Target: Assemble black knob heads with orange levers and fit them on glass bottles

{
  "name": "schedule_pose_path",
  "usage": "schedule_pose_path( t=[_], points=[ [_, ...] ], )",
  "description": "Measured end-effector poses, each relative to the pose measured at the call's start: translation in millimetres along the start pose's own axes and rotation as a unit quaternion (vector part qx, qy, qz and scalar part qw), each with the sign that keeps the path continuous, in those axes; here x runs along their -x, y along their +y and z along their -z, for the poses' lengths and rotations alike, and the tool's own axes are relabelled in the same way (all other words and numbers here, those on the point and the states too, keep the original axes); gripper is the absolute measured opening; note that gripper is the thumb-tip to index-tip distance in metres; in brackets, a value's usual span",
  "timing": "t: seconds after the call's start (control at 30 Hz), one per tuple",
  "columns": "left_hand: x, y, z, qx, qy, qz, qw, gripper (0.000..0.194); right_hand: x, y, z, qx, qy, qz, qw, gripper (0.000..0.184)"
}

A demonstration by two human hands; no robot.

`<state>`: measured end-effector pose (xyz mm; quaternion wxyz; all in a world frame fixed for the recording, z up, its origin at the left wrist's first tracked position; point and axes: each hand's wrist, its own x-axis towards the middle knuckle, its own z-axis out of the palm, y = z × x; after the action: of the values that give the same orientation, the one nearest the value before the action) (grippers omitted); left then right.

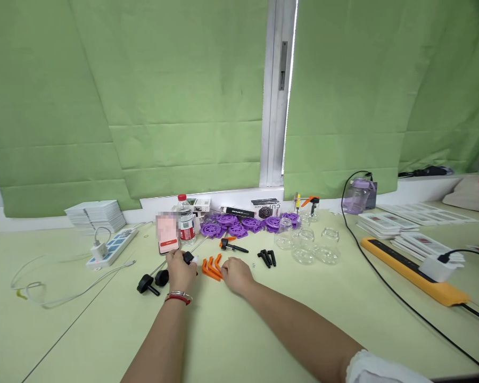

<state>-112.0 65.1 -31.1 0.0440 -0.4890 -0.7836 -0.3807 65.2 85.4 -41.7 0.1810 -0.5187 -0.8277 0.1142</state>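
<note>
My left hand [181, 272] is closed over a dark part with a black knob [189, 258] showing above the fingers; the rest of that part is hidden. Just left of it lie black round caps [145, 283] with stems and thin metal rods. My right hand [237, 275] has curled fingers, with the fingertips at the end of the nearest of several orange bent handles [211, 267] on the table. Behind the hands is a black shaft piece [234, 246] with an orange arm. Right of them lie short black handles [267, 258] and a tiny clear bit [253, 265].
Purple wheel-like parts [238, 230] are piled at the back, beside a water bottle [187, 223] and a propped phone [168, 234]. Clear glass jars [303, 250] stand right. A white power strip [115, 246], an orange power strip [415, 270] and a black cable [377, 268] flank the area.
</note>
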Motion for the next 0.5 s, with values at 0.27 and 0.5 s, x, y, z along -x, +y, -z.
schedule_pose_path(
  t=[0.27, 0.5],
  points=[
    [3.7, 4.8, 0.5, 0.024, -0.002, -0.023, 0.999, 0.03, 2.2, -0.3, 0.6, 0.008, 0.004, -0.001, 1.0, 0.028],
    [4.6, 5.9, -1.1, 0.026, -0.012, -0.018, 0.999, 0.031, -0.1, 0.9, -4.5, 0.006, 0.015, -0.008, 1.0, 0.027]
  ],
)
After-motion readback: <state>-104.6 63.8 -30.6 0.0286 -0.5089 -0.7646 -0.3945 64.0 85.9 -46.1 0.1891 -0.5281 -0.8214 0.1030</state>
